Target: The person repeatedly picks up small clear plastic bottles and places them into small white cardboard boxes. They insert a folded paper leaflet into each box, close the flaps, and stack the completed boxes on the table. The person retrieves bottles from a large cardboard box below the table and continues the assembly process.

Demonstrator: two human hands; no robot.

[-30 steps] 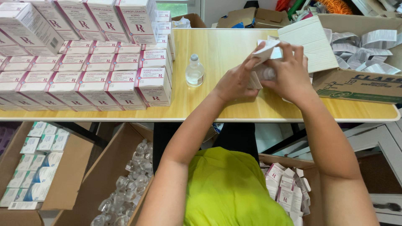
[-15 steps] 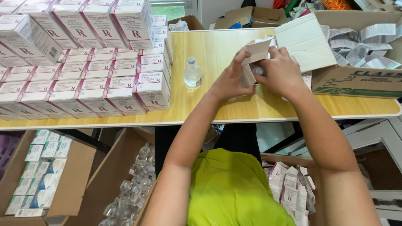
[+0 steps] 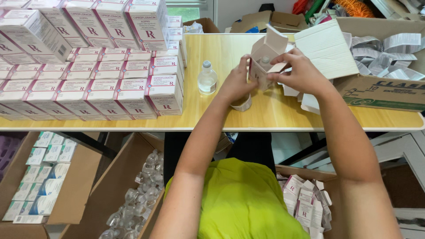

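Both hands meet over the middle of the wooden bench [image 3: 230, 119], working on one small white carton [image 3: 265, 59] with its top flaps standing open. The left hand [image 3: 237, 84] closes its grip around the carton's left side, fingers wrapped on the near face and thumb up against the edge. The right hand [image 3: 301, 73] pinches the carton's right flap between thumb and fingertips, so its grip is closed on the cardboard as well. Inside the open top, the cap of a small bottle shows, sitting down in the carton. The carton is lifted clear of the bench, tilted a little toward the person.

Just under the left wrist a small roll of tape [image 3: 242, 104] lies on the bench. To the left of the hands a clear bottle [image 3: 207, 79] stands upright by itself, near a large block of stacked white-and-pink boxes [image 3: 88, 88] that fills the left end of the bench. Right of the hands, a white sheet of folded paper [image 3: 325, 48] leans on a big cardboard box [image 3: 385, 90] holding folded leaflets. Below the bench, an open box of loose clear bottles [image 3: 137, 199] sits on the floor beside a box of pale blue cartons [image 3: 40, 177].
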